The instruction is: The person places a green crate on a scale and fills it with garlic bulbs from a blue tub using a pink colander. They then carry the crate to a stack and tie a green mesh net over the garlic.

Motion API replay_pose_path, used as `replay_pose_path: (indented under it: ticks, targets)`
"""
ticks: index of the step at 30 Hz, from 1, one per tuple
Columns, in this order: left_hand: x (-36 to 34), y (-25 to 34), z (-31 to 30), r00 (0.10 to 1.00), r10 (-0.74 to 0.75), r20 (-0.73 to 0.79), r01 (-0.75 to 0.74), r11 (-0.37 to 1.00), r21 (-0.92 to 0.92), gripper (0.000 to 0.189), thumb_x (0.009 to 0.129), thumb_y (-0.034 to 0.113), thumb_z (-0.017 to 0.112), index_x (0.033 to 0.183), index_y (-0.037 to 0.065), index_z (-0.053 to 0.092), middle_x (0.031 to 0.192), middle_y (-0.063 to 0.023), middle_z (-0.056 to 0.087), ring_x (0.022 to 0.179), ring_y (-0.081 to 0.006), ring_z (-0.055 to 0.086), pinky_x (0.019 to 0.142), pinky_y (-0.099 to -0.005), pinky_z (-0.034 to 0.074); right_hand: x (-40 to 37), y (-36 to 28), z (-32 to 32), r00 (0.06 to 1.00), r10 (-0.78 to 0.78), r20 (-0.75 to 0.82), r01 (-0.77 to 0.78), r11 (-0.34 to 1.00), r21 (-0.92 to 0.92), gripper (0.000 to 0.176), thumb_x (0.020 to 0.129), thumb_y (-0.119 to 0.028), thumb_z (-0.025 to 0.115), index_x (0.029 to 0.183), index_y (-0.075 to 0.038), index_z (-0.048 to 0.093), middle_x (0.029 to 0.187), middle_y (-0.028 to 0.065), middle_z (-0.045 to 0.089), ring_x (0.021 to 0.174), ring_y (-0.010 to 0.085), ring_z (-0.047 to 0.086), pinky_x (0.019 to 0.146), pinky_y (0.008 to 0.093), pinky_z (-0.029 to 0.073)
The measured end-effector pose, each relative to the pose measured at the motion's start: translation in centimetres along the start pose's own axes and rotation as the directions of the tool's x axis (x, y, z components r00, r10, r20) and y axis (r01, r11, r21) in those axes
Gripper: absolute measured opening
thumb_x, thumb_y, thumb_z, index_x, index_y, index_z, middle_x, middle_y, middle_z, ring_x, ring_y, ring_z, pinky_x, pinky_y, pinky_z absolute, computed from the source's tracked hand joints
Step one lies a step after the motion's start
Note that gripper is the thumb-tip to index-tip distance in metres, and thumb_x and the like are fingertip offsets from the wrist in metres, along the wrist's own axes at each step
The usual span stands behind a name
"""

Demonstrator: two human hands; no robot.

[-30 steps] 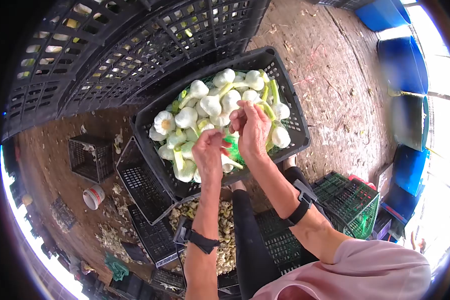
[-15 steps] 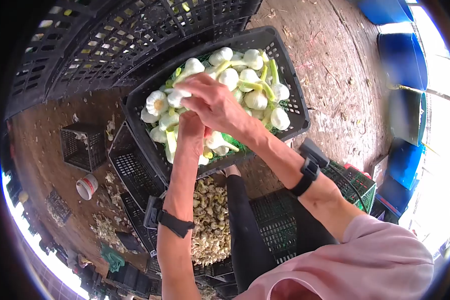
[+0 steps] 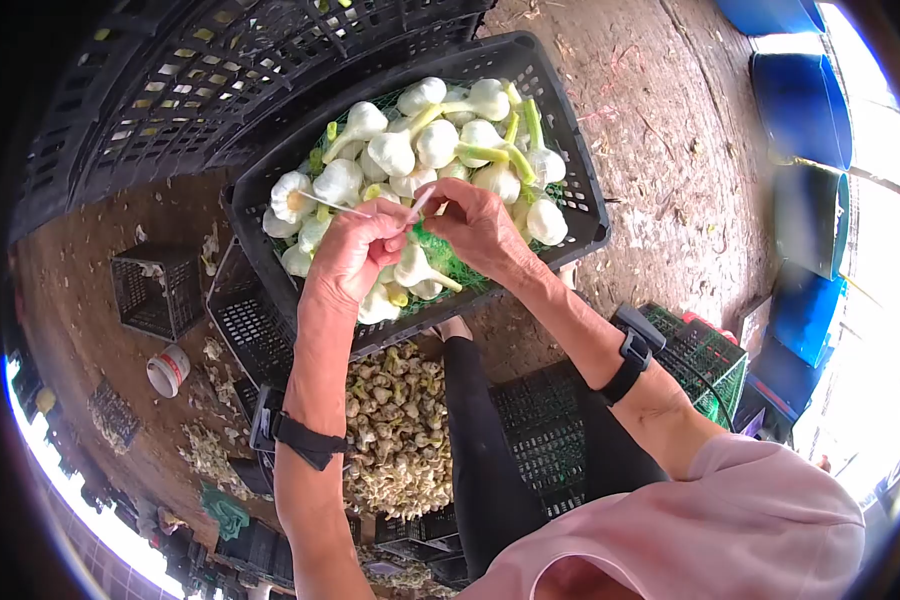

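Both of my hands meet over a black plastic crate (image 3: 587,200) of white garlic bulbs (image 3: 436,143) with green stems. My left hand (image 3: 355,248) is closed in a pinch on a thin white strip (image 3: 332,206), whose end sticks out to the left. Close beside it, my right hand (image 3: 477,228) pinches a pale end of what looks like the same strip, standing up between the fingertips. Green netting (image 3: 450,264) lies under the hands among the bulbs, partly covered by them.
Tall black crates (image 3: 260,80) stand along the far left. Below, a heap of small brownish garlic (image 3: 395,430) lies by my leg. A small black crate (image 3: 158,290) and a white tub (image 3: 168,371) are on the floor. Blue bins (image 3: 802,105) line the right.
My hands have drawn apart from their overlapped position and moved lower over the crate. The white strip now shows between them. The crate appears slightly farther left and higher in view.
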State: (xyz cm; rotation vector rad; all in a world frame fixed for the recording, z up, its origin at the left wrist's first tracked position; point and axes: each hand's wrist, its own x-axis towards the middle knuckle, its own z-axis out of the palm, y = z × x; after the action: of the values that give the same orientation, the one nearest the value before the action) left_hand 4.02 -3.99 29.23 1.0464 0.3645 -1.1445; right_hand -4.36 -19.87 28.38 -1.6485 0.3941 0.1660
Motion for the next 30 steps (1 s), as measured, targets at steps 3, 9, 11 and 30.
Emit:
replay_pose_path:
  ticks: [3, 9, 11, 30]
  targets:
    - [-0.3, 0.0, 1.0, 0.995, 0.056, -0.081, -0.04, 0.981, 0.191, 0.004, 0.071, -0.002, 0.06, 0.074, 0.0, 0.057, 0.066, -0.0007, 0.051, 0.053, -0.0076, 0.043, 0.047, -0.0204, 0.032, -0.1, 0.0, 0.2, 1.0, -0.001, -0.004, 0.001, 0.999, 0.047, 0.026, 0.077, 0.003, 0.061, 0.102, -0.001, 0.06, 0.078, -0.001, 0.057, 0.064, 0.003, 0.048, 0.058, 0.0202, 0.041]
    - [0.8, -1.6, 4.2, 0.584, 0.738, 0.338, -0.25, -0.233, 0.94, 0.019, 0.071, -0.003, 0.057, 0.086, 0.007, 0.051, 0.073, -0.0076, 0.054, 0.057, -0.0239, 0.057, 0.051, -0.0338, 0.046, 0.1, -0.2, -0.2, 0.999, 0.021, -0.041, -0.017, 0.996, 0.085, 0.015, 0.077, -0.002, 0.058, 0.091, 0.001, 0.064, 0.073, 0.007, 0.065, 0.069, 0.0099, 0.057, 0.062, 0.0271, 0.047]
    - [1.7, -2.0, 3.7, 0.504, 0.698, 0.509, -0.205, -0.476, 0.855, 0.02, 0.072, -0.001, 0.059, 0.088, 0.007, 0.05, 0.077, -0.0068, 0.052, 0.06, -0.0228, 0.059, 0.05, -0.0329, 0.046, 0.3, -0.3, -0.4, 0.998, 0.023, -0.059, -0.016, 0.993, 0.118, 0.014, 0.077, -0.002, 0.058, 0.089, 0.002, 0.065, 0.073, 0.0077, 0.065, 0.07, 0.0102, 0.057, 0.063, 0.0277, 0.047]
    - [-0.2, -2.0, 1.0, 0.544, 0.421, 0.726, -0.272, -0.73, 0.627, 0.016, 0.07, 0.005, 0.064, 0.065, 0.009, 0.049, 0.063, -0.0067, 0.044, 0.056, -0.0261, 0.051, 0.049, -0.037, 0.04, 0.8, 2.9, 1.3, 0.98, -0.176, -0.098, 0.133, 0.931, -0.339, 0.01, 0.065, -0.009, 0.062, 0.071, -0.002, 0.056, 0.063, 0.0179, 0.058, 0.06, 0.0338, 0.06, 0.058, 0.0431, 0.05]
